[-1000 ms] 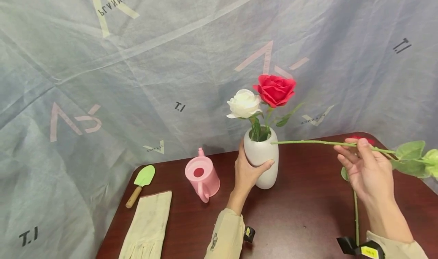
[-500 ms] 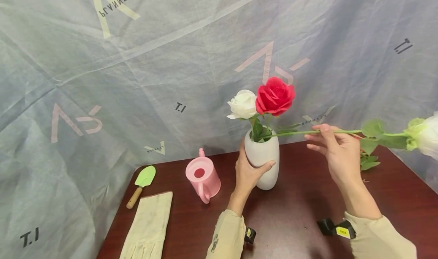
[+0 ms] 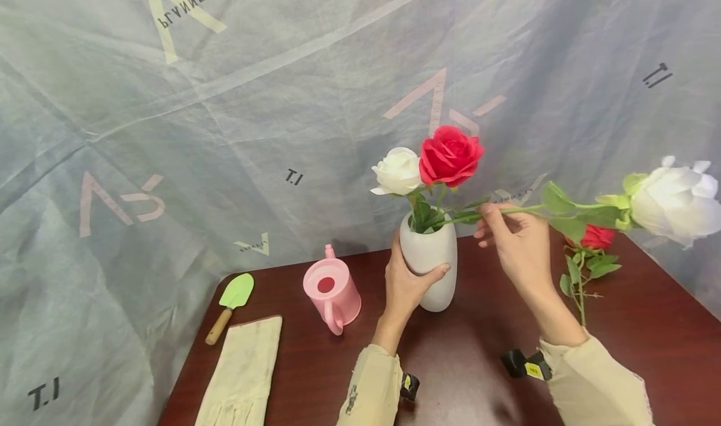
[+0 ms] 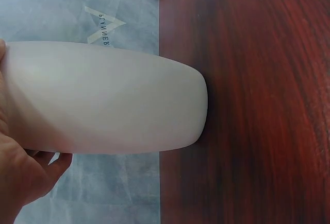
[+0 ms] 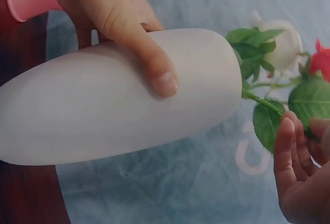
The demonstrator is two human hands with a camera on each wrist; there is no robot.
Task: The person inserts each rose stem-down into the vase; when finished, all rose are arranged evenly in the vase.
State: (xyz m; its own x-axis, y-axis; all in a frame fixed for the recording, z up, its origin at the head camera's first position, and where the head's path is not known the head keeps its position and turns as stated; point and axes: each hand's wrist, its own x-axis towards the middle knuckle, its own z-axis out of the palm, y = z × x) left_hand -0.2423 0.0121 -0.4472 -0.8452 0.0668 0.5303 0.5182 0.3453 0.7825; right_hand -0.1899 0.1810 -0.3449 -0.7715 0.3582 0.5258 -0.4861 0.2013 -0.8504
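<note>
White, smooth, rounded vase (image 3: 432, 248) gripped by the left hand (image 3: 408, 283); right hand (image 3: 521, 248), just beside the vase, pinching a white-petalled, green-stemmed rose (image 3: 673, 201).

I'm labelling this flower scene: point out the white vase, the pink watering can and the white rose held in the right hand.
White vase (image 3: 430, 249): head view, upper front of its body.
Pink watering can (image 3: 347, 300): head view, side wall of its body.
Held white rose (image 3: 673, 201): head view, petals of its bloom.
</note>
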